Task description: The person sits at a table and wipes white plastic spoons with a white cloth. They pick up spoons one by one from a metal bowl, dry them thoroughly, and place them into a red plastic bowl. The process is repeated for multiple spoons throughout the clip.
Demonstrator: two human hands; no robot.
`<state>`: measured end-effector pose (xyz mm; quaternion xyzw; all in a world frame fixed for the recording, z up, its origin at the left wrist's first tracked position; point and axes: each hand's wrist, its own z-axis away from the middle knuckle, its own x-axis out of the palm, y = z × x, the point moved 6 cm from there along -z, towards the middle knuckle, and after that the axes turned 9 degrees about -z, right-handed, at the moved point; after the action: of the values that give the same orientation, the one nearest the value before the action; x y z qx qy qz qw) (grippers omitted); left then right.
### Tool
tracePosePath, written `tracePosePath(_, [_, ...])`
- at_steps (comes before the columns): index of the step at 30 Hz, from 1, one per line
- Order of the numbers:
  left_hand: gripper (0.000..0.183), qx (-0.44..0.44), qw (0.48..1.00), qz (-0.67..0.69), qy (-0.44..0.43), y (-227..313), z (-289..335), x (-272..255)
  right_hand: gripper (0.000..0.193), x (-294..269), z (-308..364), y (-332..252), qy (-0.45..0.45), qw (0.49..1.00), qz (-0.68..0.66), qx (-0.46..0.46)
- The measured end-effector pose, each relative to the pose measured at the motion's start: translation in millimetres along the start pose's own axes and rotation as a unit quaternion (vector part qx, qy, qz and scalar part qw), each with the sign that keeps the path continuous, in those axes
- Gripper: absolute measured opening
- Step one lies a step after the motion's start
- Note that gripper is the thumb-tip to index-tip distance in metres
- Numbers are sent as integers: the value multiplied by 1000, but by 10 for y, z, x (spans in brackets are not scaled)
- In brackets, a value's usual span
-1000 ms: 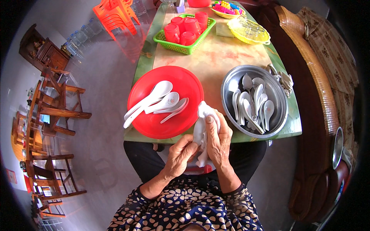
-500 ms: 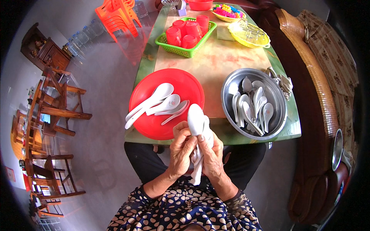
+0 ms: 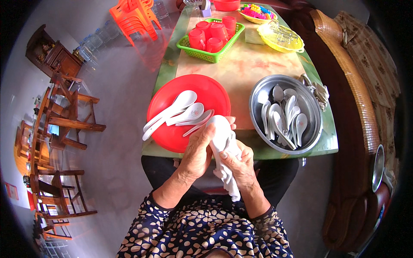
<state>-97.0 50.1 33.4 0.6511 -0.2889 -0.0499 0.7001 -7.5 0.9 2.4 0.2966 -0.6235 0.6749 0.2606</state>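
Between my hands, above the table's near edge, is a white soup spoon point(image 3: 218, 127) with its bowl pointing away from me. My left hand point(image 3: 197, 148) grips the spoon's bowl, thumb on top. A white cloth point(image 3: 230, 180) wraps the handle and hangs down; my right hand point(image 3: 241, 165) is closed around cloth and handle. To the left, several white soup spoons point(image 3: 185, 99) lie in a red plastic basin point(image 3: 172, 92). On the right a steel basin point(image 3: 316, 112) holds several white soup spoons point(image 3: 277, 122) and a metal spoon point(image 3: 278, 92).
Farther back on the table point(image 3: 245, 64) stand a green basket point(image 3: 206, 56) of red cups point(image 3: 218, 32), a yellow basket point(image 3: 282, 38) and a basket of colourful toys point(image 3: 257, 12). A crumpled cloth point(image 3: 320, 94) lies beside the steel basin. Wooden stools point(image 3: 69, 122) stand at left.
My left hand has moved up from the lower part of the spoon to its bowl. My right hand has shifted slightly right with the cloth, which now hangs more to the right.
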Motion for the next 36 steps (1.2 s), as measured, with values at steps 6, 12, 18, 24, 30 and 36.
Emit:
tracePosePath(6, [46,2,997,-7,78,16,25,-23,24,68,-48,45,-36,999,6,-9])
tracePosePath(12, [44,-24,996,-2,84,-69,40,-101,21,12,-32,19,-40,997,73,0])
tracePosePath(18, [43,-64,981,159,88,-197,-4,-148,20,-104,51,179,-54,993,107,12])
tracePosePath(24, [33,-42,962,249,106,-199,-87,-382,24,-321,219,109,18,929,361,-73])
tracePosePath(30, [31,-32,957,236,167,-83,16,-175,49,192,107,-315,-9,787,517,-338])
tracePosePath(36, [30,28,969,175,174,-41,25,-179,42,192,-9,-45,72,851,475,-210])
